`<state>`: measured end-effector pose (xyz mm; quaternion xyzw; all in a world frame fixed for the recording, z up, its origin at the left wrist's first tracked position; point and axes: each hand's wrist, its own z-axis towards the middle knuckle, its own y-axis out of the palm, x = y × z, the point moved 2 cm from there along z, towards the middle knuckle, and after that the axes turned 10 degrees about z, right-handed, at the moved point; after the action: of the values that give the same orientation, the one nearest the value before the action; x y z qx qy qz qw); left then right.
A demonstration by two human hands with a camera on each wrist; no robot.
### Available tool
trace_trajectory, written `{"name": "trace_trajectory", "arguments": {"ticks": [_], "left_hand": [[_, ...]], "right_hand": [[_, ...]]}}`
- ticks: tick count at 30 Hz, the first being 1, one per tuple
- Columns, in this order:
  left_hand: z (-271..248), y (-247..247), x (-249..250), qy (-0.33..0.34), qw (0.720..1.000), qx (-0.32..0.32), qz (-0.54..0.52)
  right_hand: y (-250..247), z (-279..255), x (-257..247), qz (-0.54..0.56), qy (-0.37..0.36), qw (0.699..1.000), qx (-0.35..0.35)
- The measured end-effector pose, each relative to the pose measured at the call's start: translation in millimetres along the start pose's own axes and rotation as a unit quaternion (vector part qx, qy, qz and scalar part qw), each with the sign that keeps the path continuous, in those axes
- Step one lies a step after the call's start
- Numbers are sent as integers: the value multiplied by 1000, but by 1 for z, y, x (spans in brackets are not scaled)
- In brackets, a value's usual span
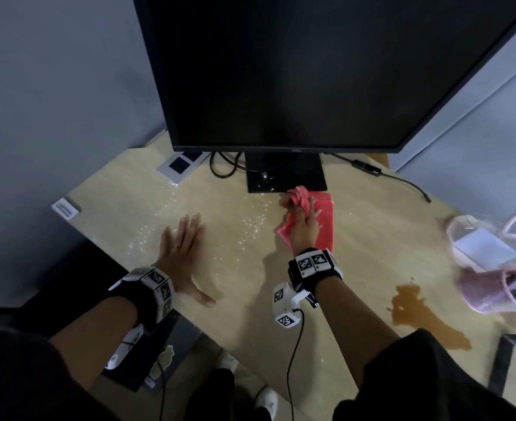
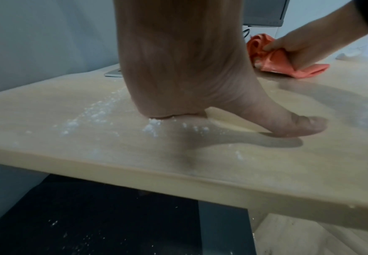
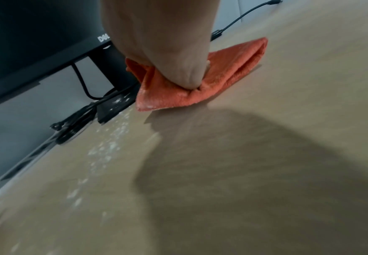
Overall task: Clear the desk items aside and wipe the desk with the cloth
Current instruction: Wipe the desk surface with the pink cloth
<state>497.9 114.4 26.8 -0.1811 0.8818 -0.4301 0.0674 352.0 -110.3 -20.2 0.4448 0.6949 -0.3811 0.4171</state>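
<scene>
A coral-red cloth (image 1: 323, 220) lies on the light wooden desk (image 1: 250, 299), just in front of the monitor's stand. My right hand (image 1: 304, 218) grips the cloth, bunching its left part; the cloth (image 3: 226, 75) shows folded under the palm, and the cloth (image 2: 276, 60) is pinched between thumb and fingers. My left hand (image 1: 180, 247) rests flat on the desk, fingers spread and straight, thumb (image 2: 298, 127) stretched out to the side. White powder (image 1: 250, 226) is scattered between the hands and along the desk's left part. A brown spill (image 1: 427, 317) lies at the right front.
A large black monitor (image 1: 311, 71) stands at the back on a square base (image 1: 284, 177), with cables (image 1: 223, 167) and a white socket plate (image 1: 179, 167) behind it to the left. A clear bag (image 1: 493, 247) with items sits at the right edge. A loose cable (image 1: 402, 180) runs at the back right.
</scene>
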Motion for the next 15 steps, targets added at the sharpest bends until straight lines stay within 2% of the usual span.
{"name": "trace_trajectory", "arguments": {"ticks": [4,7,9,13,15], "left_hand": [[-1,1,0,12,1000,3,-8],[-1,0,-1,24,999,4,-20],[-2,0,-1,26,999,3,-23],[-1,-1,-1,21,1000,5,-18],[-1,-2,0,22,1000,5,-20]], "right_hand": [[24,-12,-43,14,-18,1000,1],[44,-12,-43,-2,-41,999,-3],[60,-12,-38,-2,-67,997,-33],[93,-23,-39,-173,-160,965,-112],[98,-21,-41,-186,-170,960,-125]]}}
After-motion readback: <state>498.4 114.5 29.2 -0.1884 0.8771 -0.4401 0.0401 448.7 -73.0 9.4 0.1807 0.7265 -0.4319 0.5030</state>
